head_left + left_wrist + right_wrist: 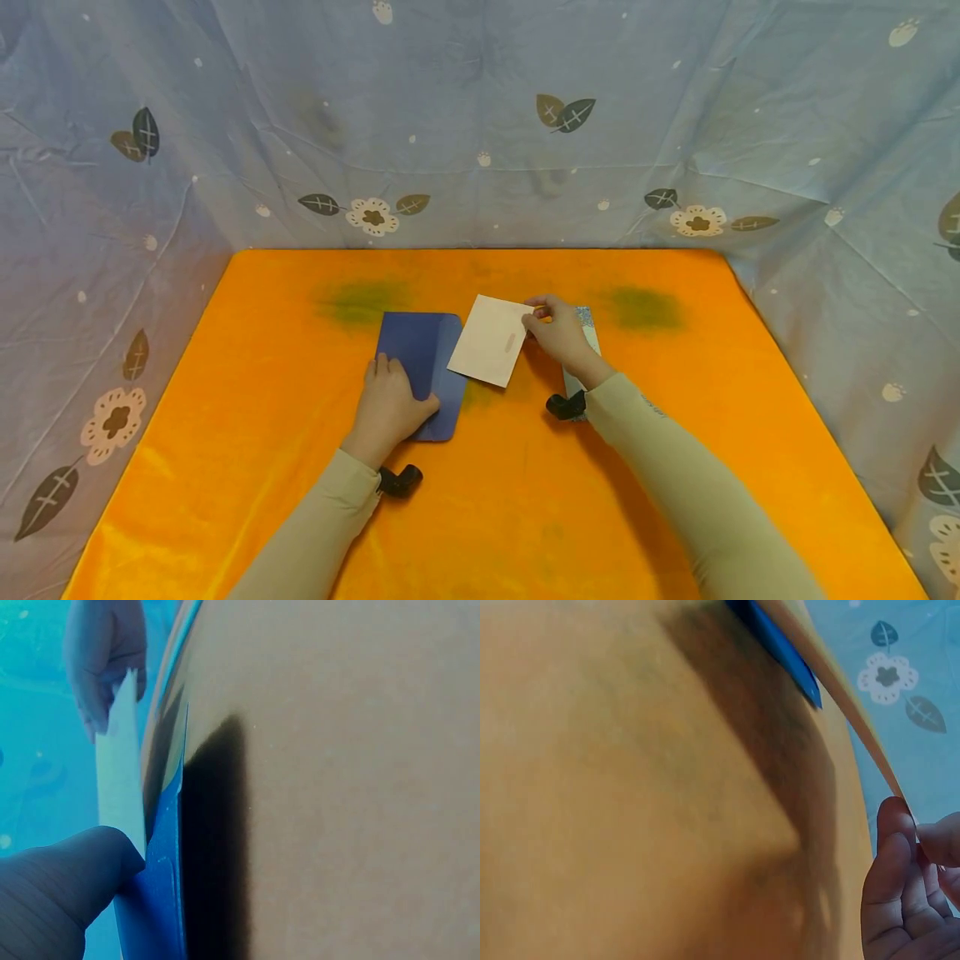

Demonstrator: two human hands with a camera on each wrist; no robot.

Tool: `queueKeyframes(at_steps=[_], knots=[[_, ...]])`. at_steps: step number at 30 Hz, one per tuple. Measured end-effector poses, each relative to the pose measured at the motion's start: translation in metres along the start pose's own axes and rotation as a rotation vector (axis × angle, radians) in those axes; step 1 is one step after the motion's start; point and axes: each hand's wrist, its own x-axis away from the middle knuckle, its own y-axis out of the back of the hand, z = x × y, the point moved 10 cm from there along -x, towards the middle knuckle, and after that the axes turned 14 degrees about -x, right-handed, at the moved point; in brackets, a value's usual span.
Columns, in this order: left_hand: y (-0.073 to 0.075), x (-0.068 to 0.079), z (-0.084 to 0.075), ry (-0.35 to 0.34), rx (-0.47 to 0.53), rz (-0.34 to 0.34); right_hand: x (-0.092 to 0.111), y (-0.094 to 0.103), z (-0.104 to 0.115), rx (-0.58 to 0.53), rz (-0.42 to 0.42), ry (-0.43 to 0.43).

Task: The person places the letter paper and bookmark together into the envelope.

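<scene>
A blue envelope [408, 342] is held by the left hand [390, 404], thumb across its face and fingers at its left edge. A lighter flap [451, 387] lies along its right side. In the left wrist view the envelope [161, 892] stands off the table, casting a dark shadow, with the thumb [97, 862] over it. My right hand [558, 329] pinches a cream card [491, 342] at its right edge, thumb against fingers. The card's left corner overlaps the flap side of the envelope; whether they touch I cannot tell.
A pale, glitter-edged flat piece [587, 329] lies beneath the right wrist, partly hidden. The orange-covered table [480, 517] is bounded by a patterned grey-blue curtain [480, 125] at the back and both sides. Black wrist cameras [401, 482] sit on both wrists.
</scene>
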Motion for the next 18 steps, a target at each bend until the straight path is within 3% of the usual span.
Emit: queueKeyframes(at_steps=[7,18], knots=[[-0.005,-0.002,0.002,0.023,0.007,0.037,0.0,-0.014,0.0,0.009,0.03,0.015],[-0.005,-0.002,0.003,0.025,0.001,0.034,-0.003,-0.03,-0.004,0.053,0.037,0.022]])
